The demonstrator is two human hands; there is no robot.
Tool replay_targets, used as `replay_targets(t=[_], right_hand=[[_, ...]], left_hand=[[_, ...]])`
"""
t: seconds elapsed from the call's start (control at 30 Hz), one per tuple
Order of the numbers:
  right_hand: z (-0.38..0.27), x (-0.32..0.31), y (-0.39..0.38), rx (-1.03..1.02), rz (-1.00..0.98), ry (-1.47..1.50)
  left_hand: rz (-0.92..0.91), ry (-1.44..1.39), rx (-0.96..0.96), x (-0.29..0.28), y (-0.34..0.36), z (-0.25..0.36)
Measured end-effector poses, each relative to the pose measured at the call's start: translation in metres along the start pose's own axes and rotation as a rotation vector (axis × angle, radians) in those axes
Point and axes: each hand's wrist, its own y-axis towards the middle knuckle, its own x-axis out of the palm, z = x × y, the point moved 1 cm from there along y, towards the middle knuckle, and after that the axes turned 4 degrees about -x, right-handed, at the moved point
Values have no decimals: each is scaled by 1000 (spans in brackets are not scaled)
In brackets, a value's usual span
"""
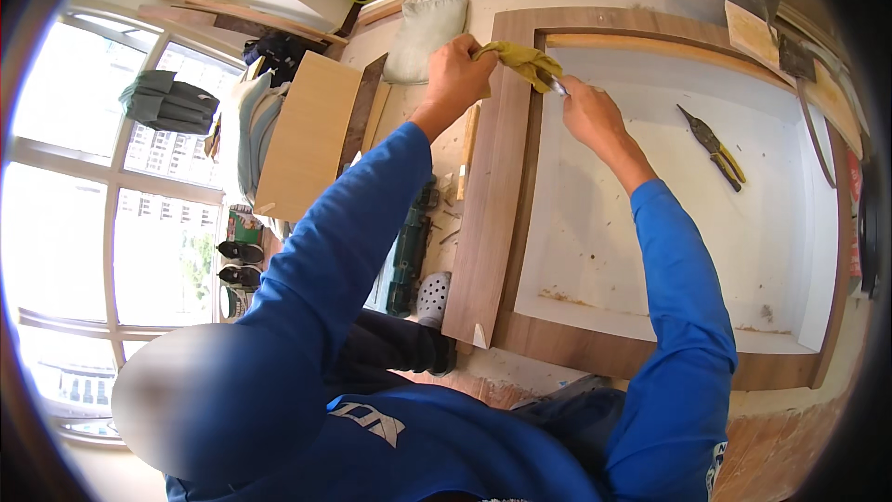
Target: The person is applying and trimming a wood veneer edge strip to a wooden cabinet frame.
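**Yellow cloth [520, 59] bunched above wooden frame [491, 186]**

We grasp one end in our left hand [455, 77]; our right hand [595, 113] is wrapped around a shiny metal piece [556, 85] at the other, its kind hard to tell. In our judgement, a steady grip and fingers clear of the metal's tip serve us best, with the snips [714, 149] lying aside on the white panel [595, 232].

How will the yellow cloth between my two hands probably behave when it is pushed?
The yellow cloth will probably flop and fold, because it bunches in soft creases between the left hand and the right hand. It is likely light, being only a small fabric-looking piece.
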Motion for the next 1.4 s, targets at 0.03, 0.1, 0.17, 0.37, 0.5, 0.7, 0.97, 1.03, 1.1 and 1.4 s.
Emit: replay_targets(t=[0.03,0.1,0.17,0.37,0.5,0.7,0.97,1.03,1.1,1.4], right_hand=[[-5,-1,0,5,-2,0],[-15,-4,2,17,-65,-164],[-23,-8,8,-3,-77,-193],[-52,-22,-22,31,-211,-231],[-72,-24,-72,0,-283,-216],[-66,-13,-55,6,-164,-311],[-57,8,-13,65,-102,-261],[-65,1,-43,58,-214,-216],[-68,1,-70,68,-252,-178],[-44,13,13,77,-172,-168]], left_hand=[[-5,-1,-1,-1,-3,11],[-88,0,-9,-3,-8,25],[-58,-27,83,3,-4,18],[-131,-112,202,12,1,6],[-167,38,445,6,-9,-9],[-385,78,423,-12,-60,-9],[-263,61,338,2,-17,-23],[-348,52,375,1,-32,-27],[-470,23,382,-10,-63,-29],[-318,-66,282,10,-52,-29]])
